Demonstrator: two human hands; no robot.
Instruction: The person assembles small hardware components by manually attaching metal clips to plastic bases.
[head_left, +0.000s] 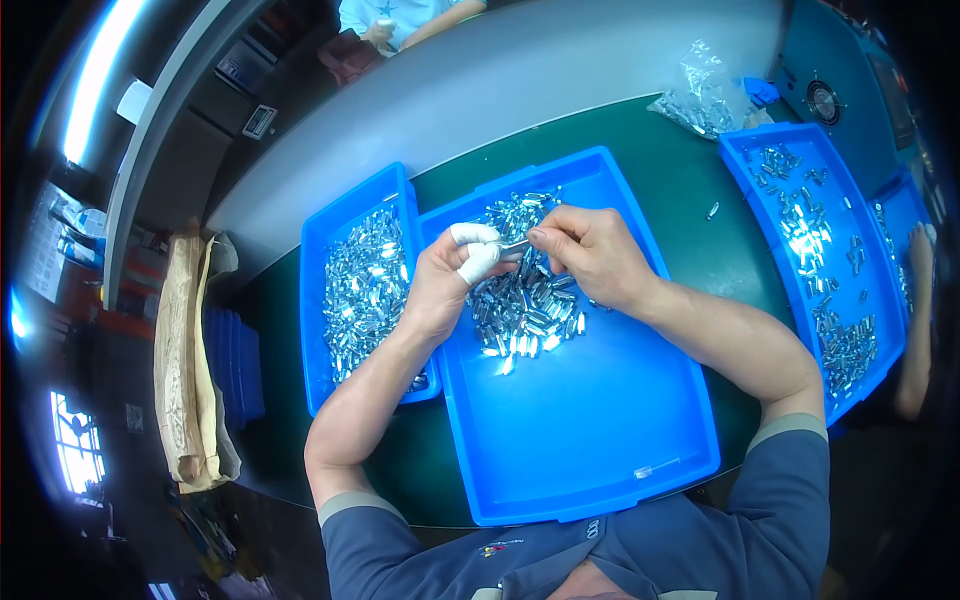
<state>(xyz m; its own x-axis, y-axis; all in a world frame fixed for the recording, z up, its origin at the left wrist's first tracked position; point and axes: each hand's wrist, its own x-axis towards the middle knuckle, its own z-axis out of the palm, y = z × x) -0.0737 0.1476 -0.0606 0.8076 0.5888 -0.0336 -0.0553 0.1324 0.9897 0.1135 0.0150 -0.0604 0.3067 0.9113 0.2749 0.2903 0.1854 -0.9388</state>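
Note:
Above the big blue tray, my left hand pinches a small shiny metal piece; its thumb and a finger wear white coverings. My right hand is closed in a pinch at the other end of that piece, fingertips close to the left ones. The exact shape of the piece is too small to tell. Below both hands, a heap of similar silver metal pieces lies in the far half of the tray. A small clear item lies near its front right corner.
To the left stands a narrower blue tray full of metal pieces. Another blue tray with scattered pieces is at the right, near another person's arm. A clear bag of pieces lies at the back. One piece rests on the green tabletop.

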